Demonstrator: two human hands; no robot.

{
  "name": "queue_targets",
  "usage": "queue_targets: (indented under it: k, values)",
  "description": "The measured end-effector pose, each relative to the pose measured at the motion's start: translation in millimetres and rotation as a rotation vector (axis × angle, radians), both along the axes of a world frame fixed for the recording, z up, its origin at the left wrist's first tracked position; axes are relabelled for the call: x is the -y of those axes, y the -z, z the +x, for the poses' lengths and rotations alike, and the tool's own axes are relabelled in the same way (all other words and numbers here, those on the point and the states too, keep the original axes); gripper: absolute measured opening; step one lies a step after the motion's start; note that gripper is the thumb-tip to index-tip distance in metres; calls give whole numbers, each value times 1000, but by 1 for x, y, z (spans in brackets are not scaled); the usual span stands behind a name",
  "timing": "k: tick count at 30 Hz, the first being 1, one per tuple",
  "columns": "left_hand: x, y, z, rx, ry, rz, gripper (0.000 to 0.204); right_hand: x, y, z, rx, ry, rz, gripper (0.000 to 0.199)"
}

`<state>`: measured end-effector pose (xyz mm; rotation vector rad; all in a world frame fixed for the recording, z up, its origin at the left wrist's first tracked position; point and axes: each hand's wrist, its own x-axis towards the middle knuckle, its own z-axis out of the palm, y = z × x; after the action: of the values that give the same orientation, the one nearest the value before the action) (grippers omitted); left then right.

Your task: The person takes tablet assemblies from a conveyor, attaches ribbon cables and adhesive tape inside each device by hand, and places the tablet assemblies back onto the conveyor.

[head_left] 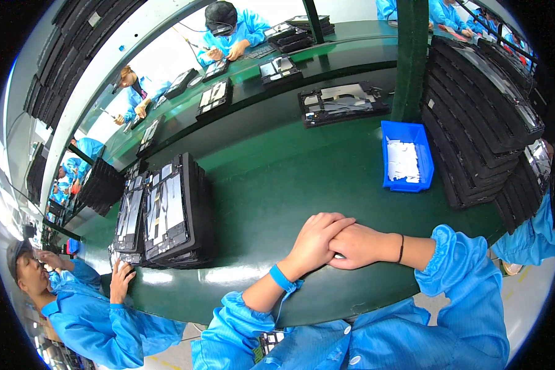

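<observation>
My left hand [314, 239] and my right hand [362, 246] are clasped together above the near part of the green table [253, 197]. The left fingers lie across the back of the right hand and close over it. Most of the right fingers are hidden, so their grip cannot be made out. A blue strap [283, 279] with a cord circles my left wrist, and a thin dark band [401, 248] is on the right one. Neither hand touches the stacked flat black device housings [166, 206] to the left or the blue bin [407, 183] to the right.
White slips [402, 160] fill part of the bin. Tall piles of black trays [475, 123] stand at the right beside a green post [411, 68]. One opened device [342, 103] lies at the far side. A co-worker's hand [121, 280] touches the left stack. Other people sit beyond.
</observation>
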<state>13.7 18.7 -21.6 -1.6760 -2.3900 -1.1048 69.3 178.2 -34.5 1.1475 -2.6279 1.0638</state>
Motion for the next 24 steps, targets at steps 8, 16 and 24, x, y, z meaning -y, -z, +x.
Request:
queue_targets:
  k: [8, 16, 24]
  values:
    - [1, 0, 0, 3, 3, 6, 52, 1, -1, 0, -9, -3, -3, 22]
    - [1, -1, 0, 0, -2, -2, 51, 1, -1, 0, -9, 5, 17, 21]
    - [0, 0, 0, -10, 6, 16, 51, 0, -1, 0, -17, 1, -9, 20]
